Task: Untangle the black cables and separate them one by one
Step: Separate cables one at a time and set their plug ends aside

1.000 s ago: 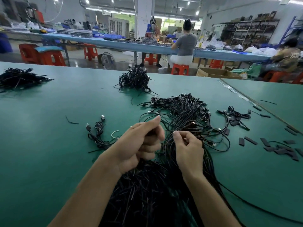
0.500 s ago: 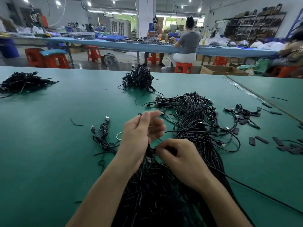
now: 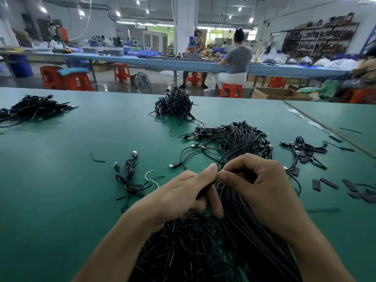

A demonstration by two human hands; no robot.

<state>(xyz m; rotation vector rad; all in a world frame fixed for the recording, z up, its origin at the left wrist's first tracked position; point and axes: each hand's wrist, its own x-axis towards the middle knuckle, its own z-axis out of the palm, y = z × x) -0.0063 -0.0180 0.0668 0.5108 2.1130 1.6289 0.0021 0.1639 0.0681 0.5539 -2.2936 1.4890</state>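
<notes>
Pinching a thin strand of the black cables (image 3: 234, 231) with the left hand (image 3: 183, 194), thumb tip against forefinger, remaining fingers curled under. Meeting it fingertip to fingertip with the right hand (image 3: 258, 186), likewise curled and nipping the same bundle from the other side (hard to tell whether one strand or several). Hiding the bundle's waist beneath both hands and both forearms. Lying lengthwise on the green table (image 3: 61, 200), long axis running from the near edge straight away, cut ends splayed nearest, plug ends (image 3: 240, 137) fanned out beyond the knuckles. Just left of the left hand: a small knotted cable set (image 3: 128, 178) and a white wire loop (image 3: 151, 178), with a short black scrap (image 3: 96, 158) further out. Right of the bundle: a small tangle (image 3: 303, 149) and flat black sleeve pieces (image 3: 325, 183). Well beyond, near the table's far edge: a centre pile (image 3: 175, 104) and a far-left pile (image 3: 30, 107).
</notes>
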